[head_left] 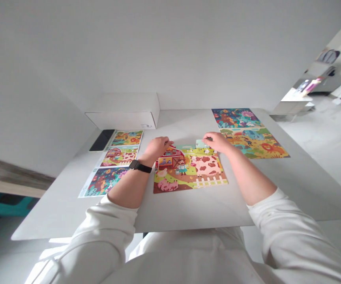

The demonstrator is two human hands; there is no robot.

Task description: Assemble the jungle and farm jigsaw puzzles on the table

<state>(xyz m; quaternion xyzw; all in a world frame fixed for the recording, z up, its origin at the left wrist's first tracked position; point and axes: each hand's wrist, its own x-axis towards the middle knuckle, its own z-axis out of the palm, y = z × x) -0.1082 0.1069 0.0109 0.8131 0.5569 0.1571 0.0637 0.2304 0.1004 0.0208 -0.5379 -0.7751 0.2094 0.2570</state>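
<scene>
I log the left hand (158, 148) curled low over the red barn piece (170, 156) of the farm jigsaw puzzle (190, 173), mid-frame; whether it grips, I cannot tell. The right hand (216, 142) pinches narrowly on a pale green puzzle piece (201, 143) at the puzzle's top edge.

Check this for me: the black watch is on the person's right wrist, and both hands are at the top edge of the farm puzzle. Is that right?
Not quite. The head view shows the black watch on the left wrist, not the right. The rest stands: the left hand and right hand are both at the top edge of the farm puzzle.
</scene>
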